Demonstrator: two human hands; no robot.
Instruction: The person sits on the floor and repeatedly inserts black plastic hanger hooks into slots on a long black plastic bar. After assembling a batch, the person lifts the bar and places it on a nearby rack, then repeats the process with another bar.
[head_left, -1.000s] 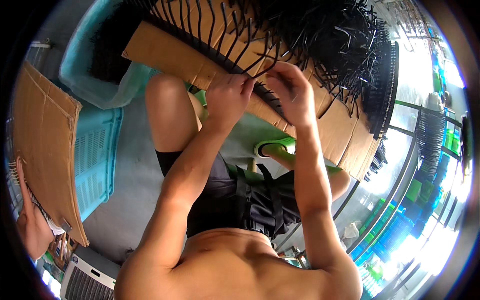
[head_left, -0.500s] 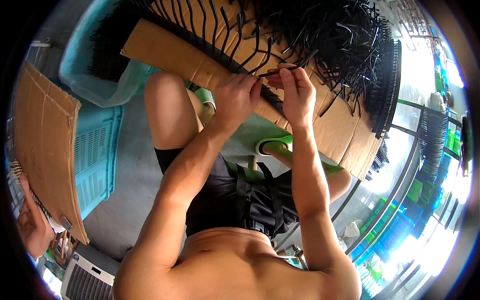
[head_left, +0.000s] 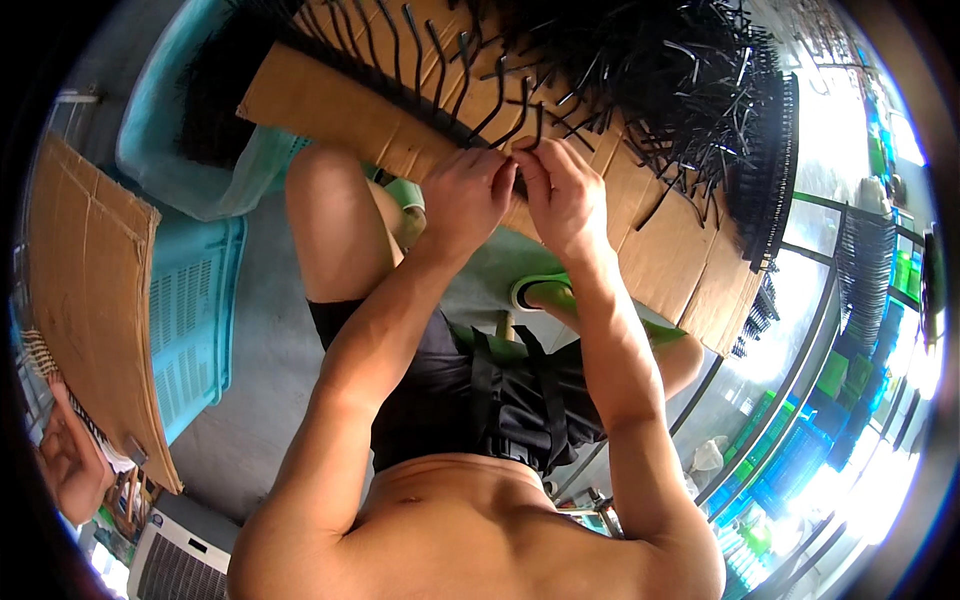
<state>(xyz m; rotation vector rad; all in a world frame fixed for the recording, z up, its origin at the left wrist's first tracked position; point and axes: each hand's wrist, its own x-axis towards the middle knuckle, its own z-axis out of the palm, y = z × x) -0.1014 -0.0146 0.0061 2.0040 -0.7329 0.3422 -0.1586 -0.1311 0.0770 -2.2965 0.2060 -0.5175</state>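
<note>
A long black bar (head_left: pixel 435 120) lies slanting across the cardboard sheet (head_left: pixel 655 250), with a row of thin bent black rods (head_left: pixel 500 97) standing up from it. My left hand (head_left: pixel 468 195) is closed around the bar near its closer end. Right beside it, my right hand (head_left: pixel 565 195) is closed in a pinch at the bar, thumb and fingertips drawn together. A bent black rod (head_left: pixel 541 122) rises just behind the right fingertips and appears to be held there; its lower end is hidden by the fingers. The two hands touch or nearly touch.
A heap of loose black rods (head_left: pixel 640 70) covers the far right of the cardboard, beside stacked black toothed strips (head_left: pixel 780 170). At left stand a lined turquoise tub (head_left: pixel 150 130), a turquoise crate (head_left: pixel 195 320) and a cardboard panel (head_left: pixel 90 300). Another person's arm (head_left: pixel 80 460) shows at lower left.
My right hand has moved left and closer to my left hand. The black rod it held lying sideways is now upright at the bar. My left hand has stayed nearly in place.
</note>
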